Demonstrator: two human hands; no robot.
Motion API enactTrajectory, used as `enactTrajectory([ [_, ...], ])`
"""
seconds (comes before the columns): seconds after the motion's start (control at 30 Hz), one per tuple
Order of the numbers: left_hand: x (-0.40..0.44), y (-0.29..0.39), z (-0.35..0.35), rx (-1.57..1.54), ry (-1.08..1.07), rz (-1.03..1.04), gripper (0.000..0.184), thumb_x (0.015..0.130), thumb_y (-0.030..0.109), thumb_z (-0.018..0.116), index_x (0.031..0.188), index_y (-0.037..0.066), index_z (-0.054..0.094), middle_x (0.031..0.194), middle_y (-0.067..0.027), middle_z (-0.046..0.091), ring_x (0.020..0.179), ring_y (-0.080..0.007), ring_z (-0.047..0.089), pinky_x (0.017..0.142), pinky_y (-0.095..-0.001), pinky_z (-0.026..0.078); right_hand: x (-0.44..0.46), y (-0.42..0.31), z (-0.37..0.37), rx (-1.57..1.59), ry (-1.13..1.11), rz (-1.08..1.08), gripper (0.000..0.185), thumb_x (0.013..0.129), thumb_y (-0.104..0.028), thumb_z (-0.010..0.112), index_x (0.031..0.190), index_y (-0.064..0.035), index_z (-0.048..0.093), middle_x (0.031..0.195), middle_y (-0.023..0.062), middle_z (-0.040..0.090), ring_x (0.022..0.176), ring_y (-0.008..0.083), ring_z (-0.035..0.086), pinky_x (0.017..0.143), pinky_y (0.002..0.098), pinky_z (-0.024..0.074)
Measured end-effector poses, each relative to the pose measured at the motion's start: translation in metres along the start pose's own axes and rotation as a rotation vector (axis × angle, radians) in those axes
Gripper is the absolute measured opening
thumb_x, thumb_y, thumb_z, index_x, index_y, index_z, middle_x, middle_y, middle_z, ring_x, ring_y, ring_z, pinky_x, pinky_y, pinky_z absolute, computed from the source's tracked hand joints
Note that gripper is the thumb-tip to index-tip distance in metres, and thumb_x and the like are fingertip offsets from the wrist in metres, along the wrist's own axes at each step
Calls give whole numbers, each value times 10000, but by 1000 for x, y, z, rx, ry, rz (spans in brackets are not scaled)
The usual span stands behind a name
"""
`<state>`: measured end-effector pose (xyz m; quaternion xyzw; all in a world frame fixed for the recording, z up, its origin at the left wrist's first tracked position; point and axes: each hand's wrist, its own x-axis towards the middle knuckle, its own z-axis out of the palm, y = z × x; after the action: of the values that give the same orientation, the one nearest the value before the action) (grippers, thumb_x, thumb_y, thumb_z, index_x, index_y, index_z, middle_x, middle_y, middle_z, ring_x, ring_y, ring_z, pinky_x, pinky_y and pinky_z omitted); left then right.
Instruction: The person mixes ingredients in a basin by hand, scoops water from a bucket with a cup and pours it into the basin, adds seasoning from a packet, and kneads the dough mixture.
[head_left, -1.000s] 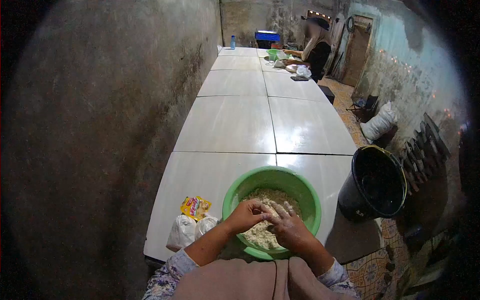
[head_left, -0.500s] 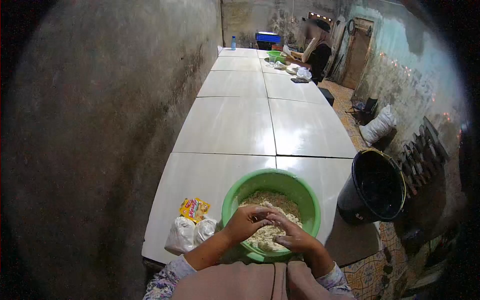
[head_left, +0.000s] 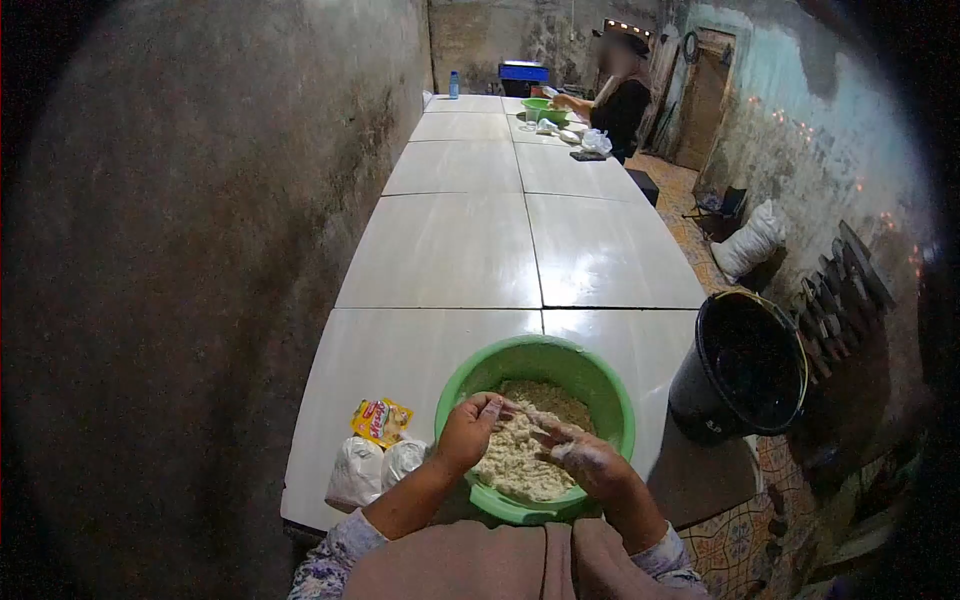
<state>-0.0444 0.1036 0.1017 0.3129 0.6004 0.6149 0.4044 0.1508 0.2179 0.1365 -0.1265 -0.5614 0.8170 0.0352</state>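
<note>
A green basin (head_left: 618, 440) stands at the near end of the tiled table, holding a pale, crumbly flour mixture (head_left: 525, 465). My left hand (head_left: 473, 428) is over the basin's left part, its fingers drawn together near the tips; whether anything is between them is too small to tell. Over the right part, my right hand (head_left: 590, 458) has its fingers apart, dusted with flour and holding nothing. Left of the basin lie a yellow packet (head_left: 381, 421) and two plastic bags of white powder (head_left: 356, 474).
A black bucket (head_left: 740, 365) stands right of the basin. At the table's far end, a person (head_left: 625, 95) sits by another green basin (head_left: 546, 112), with small bags and a dark flat object. A white sack (head_left: 750, 240) rests on the floor at right.
My two hands have moved apart from each other above the mixture. The far person's arms have shifted, and the whole view has moved slightly.
</note>
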Motion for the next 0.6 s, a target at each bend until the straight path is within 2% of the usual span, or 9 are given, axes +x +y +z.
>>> enactTrajectory([
  [0.07, -6, 7, 5, 91, 27, 141, 189, 965, 135, 511, 1013, 18, 651, 1065, -102, 650, 974, -180, 626, 873, -335, 494, -2, -4, 2, 317, 79, -30, 519, 921, -218, 516, 1405, -53, 426, 1490, 101, 356, 1361, 285, 341, 1102, 405, 279],
  [0.13, -13, 17, 11, 364, 25, 277, 123, 899, 129, 618, 959, 50, 691, 1067, -109, 656, 998, -199, 618, 890, -351, 486, 2, -2, 1, 303, 116, -29, 440, 937, -246, 540, 1318, -28, 521, 1455, 140, 400, 1352, 295, 348, 1102, 413, 275],
  [0.2, -15, 19, 12, 358, 23, 303, 117, 807, 151, 741, 857, 55, 697, 1066, -114, 657, 1006, -216, 616, 893, -360, 482, 6, -1, 1, -46, 145, -106, 352, 942, -205, 540, 1230, -8, 587, 1451, 164, 393, 1353, 275, 341, 1108, 398, 266],
  [0.27, -15, 23, 12, 442, 16, 331, 207, 733, 157, 808, 852, 48, 680, 1056, -95, 650, 1012, -229, 615, 889, -363, 485, 7, -1, 1, -46, 169, -144, 280, 933, -180, 570, 1131, 5, 639, 1351, 171, 504, 1262, 231, 455, 1051, 368, 346],
  [0.33, -17, 29, 18, 334, 14, 271, 264, 694, 168, 836, 852, 44, 665, 1033, -92, 641, 1007, -243, 616, 884, -366, 487, 5, -2, 1, -161, 275, -40, 226, 913, -134, 599, 1069, 17, 662, 1151, 140, 635, 1068, 173, 578, 939, 331, 440],
  [0.37, -18, 29, 18, 405, -3, 342, 278, 693, 171, 836, 868, 46, 660, 1031, -90, 636, 1004, -241, 616, 881, -361, 489, 7, 1, 4, -287, 370, -82, 166, 891, -110, 630, 969, 25, 687, 895, 85, 688, 838, 134, 625, 792, 302, 504],
  [0.4, -19, 28, 18, 475, -20, 412, 293, 691, 175, 837, 883, 47, 656, 1029, -89, 631, 1000, -239, 616, 878, -357, 491, 7, 4, 4, -286, 372, -80, 166, 891, -110, 630, 969, 25, 687, 895, 85, 688, 838, 134, 625, 792, 302, 504],
  [0.5, -20, 22, 17, 537, -130, 452, 344, 718, 171, 816, 1018, 82, 674, 1104, -106, 627, 1052, -252, 608, 903, -367, 490, 5, 5, 6, -627, 528, -127, 177, 792, -125, 724, 739, 15, 630, 670, 57, 629, 604, 124, 549, 547, 308, 452],
  [0.6, -28, 28, 25, 511, -239, 408, 425, 753, 172, 785, 1160, 142, 665, 1178, -124, 614, 1107, -270, 594, 933, -390, 484, 6, 6, 3, -910, 593, -213, 241, 701, -120, 766, 673, 10, 564, 605, 88, 565, 574, 124, 501, 512, 314, 403],
])
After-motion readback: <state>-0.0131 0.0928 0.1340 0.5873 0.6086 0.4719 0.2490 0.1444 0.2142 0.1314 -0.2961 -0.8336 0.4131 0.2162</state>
